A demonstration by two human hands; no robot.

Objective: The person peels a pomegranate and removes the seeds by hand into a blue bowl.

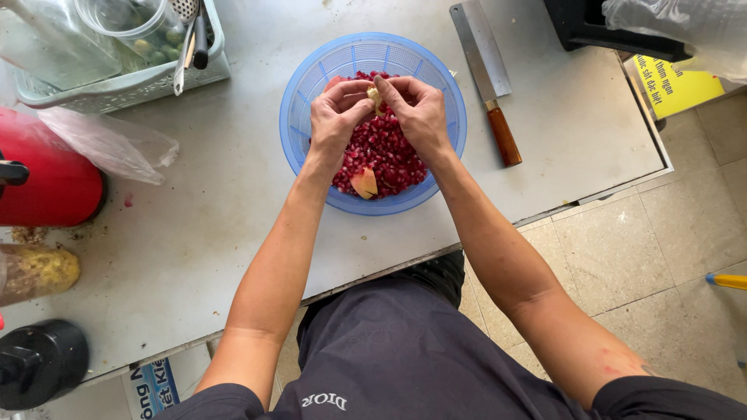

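Note:
A round blue plastic strainer basket (303, 117) stands on the grey table and holds a heap of red pomegranate seeds (381, 155). Both of my hands are over the basket. My left hand (334, 117) and my right hand (420, 113) pinch together a small pale piece of pomegranate peel (375, 97) between their fingertips. Another pale peel piece (363, 183) lies on the seeds near the basket's front.
A cleaver with a wooden handle (489, 78) lies right of the basket. A grey tray (117, 89) with containers and utensils sits at the back left. A red jug (47, 175), a clear plastic bag (109, 144) and jars line the left edge. Tiled floor lies to the right.

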